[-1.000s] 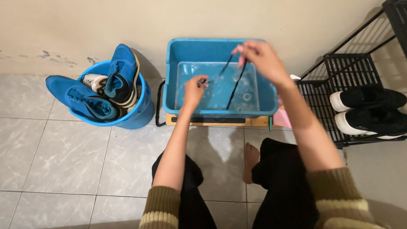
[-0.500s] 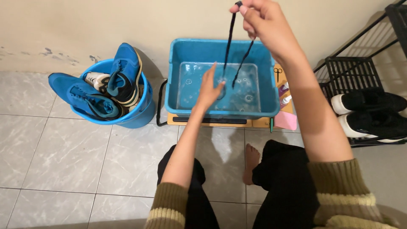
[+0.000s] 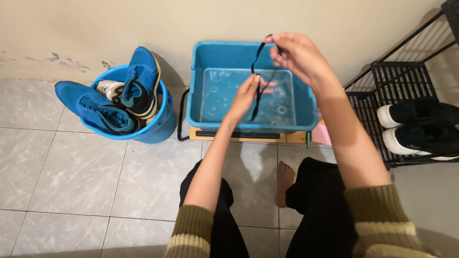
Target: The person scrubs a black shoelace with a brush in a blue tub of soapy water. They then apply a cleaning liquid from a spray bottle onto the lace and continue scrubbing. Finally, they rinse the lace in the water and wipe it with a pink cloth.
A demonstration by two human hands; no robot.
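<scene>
A dark shoelace hangs over the blue tub of soapy water, looped between both hands. The right hand pinches its top end with fingertips pressed together; the left hand pinches it lower down, just above the water. To the left stands a blue bucket holding blue shoes. At far right, a black rack carries black-and-white shoes.
</scene>
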